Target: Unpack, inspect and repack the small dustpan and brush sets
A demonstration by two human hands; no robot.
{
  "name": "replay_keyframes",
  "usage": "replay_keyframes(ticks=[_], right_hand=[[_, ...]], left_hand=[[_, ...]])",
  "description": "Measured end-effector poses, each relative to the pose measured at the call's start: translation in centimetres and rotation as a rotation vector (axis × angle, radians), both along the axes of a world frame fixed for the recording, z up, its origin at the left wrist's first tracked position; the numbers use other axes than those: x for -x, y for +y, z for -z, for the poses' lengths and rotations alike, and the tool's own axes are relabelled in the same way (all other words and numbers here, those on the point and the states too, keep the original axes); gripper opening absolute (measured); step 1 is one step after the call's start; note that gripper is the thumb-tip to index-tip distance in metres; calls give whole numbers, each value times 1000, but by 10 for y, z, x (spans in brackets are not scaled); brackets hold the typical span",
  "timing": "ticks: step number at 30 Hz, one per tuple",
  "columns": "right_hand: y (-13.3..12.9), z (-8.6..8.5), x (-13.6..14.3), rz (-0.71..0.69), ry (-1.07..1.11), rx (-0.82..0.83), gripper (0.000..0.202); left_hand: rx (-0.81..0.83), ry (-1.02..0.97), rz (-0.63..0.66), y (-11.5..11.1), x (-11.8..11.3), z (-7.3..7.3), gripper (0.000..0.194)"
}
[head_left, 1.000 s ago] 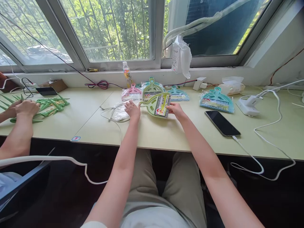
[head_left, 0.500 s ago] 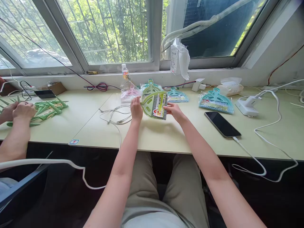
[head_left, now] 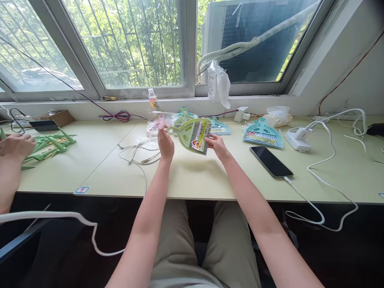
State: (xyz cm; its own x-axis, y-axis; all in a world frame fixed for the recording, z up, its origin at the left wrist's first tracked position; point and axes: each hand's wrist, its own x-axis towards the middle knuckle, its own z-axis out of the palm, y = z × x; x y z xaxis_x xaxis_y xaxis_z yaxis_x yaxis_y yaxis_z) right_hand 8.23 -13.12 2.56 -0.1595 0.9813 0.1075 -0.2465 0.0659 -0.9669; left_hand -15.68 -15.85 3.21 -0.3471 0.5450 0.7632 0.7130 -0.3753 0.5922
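Note:
A light green mini dustpan-and-brush set [head_left: 192,136] with grey bristles and a yellow printed label is held up over the desk, its handle toward the left. My left hand [head_left: 166,145] is closed at the handle's end, fingertips together. My right hand [head_left: 218,146] pinches the bristle-side edge between thumb and fingers. Behind it lie similar bagged sets: a pink one [head_left: 157,123], a green one [head_left: 182,114] and a blue one [head_left: 220,127]. Another teal set [head_left: 263,134] rests in its bag to the right.
A phone [head_left: 271,161] is plugged into a white cable near a white charger block [head_left: 297,141]. Coiled cable [head_left: 141,154] lies to the left. At far left, another person's hand [head_left: 16,146] touches green plastic pieces [head_left: 52,144]. A tissue pack [head_left: 278,117] and bottle [head_left: 153,99] stand behind.
My left hand has slid outward to the handle's end, so more of the handle shows. My right hand keeps its pinch. The camera view has shifted slightly.

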Motion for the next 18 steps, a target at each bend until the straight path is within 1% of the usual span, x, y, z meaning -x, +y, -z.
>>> replay_keyframes(ticks=[3, 6, 9, 11, 13, 15, 18], right_hand=[[-4, 0, 7, -16, -45, -30, 44], [-7, 0, 12, 8, -48, -47, 46], [-9, -2, 12, 55, 8, -65, 44], [-8, -3, 10, 116, 56, -66, 40], [-6, -2, 7, 182, 93, -58, 35], [-4, -1, 5, 222, 123, -52, 31], [-2, 0, 3, 229, 155, -52, 28]], left_hand=[[26, 28, 29, -1, -6, 2, 51], [58, 35, 31, -2, -10, 3, 51], [85, -8, -30, -3, -8, 2, 53], [95, -57, -81, -3, -4, 1, 54], [94, -92, -103, -3, 0, 1, 56], [90, -94, -87, -2, 2, 1, 60], [118, -59, -38, 1, 3, 3, 64]])
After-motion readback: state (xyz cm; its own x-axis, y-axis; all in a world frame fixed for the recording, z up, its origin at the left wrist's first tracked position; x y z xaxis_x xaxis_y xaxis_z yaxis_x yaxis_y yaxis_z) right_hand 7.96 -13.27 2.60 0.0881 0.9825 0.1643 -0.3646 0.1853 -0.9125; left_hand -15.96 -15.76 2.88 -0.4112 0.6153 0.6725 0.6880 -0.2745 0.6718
